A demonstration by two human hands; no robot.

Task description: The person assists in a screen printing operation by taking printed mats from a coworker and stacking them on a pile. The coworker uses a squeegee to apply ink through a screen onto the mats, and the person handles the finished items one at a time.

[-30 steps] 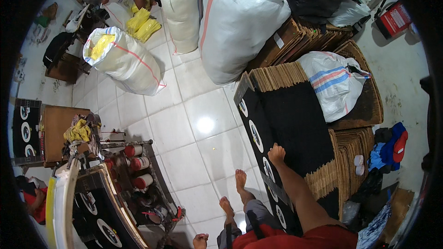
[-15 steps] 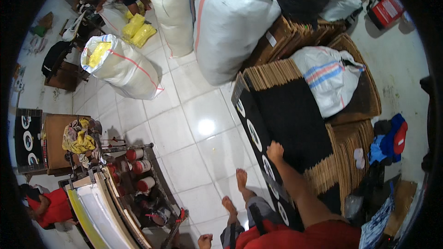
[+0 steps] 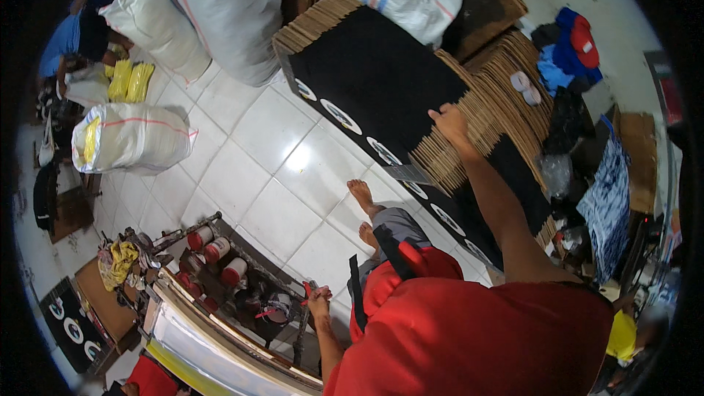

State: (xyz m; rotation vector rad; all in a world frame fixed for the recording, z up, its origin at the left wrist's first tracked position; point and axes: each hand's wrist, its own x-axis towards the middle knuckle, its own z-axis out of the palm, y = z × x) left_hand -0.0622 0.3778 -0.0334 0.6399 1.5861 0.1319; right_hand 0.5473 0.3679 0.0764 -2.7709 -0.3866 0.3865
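My right hand (image 3: 449, 122) is over the long row of thin brown boards (image 3: 449, 155), at the edge of the black fabric (image 3: 374, 59) that covers part of it. Its thumb stands apart from its bent fingers, and I see nothing held. White round prints (image 3: 341, 116) show along the fabric's side face. My left hand (image 3: 320, 302) hangs low beside a dark metal rack (image 3: 249, 249), close to a red-handled item on it. Its fingers are loosely apart, with nothing visible in them.
Red and white cans (image 3: 217, 249) stand on the rack, beside framed screens (image 3: 192, 341). Large white sacks (image 3: 231, 15) and an opened sack (image 3: 136, 139) stand on the tiled floor (image 3: 246, 169). A person in blue (image 3: 62, 48) bends at the far left. Plastic bags and clothes lie at right.
The view has swung right and moved along the board row. My right hand has gone from the black fabric to its edge by bare boards. My left hand now shows beside the rack.
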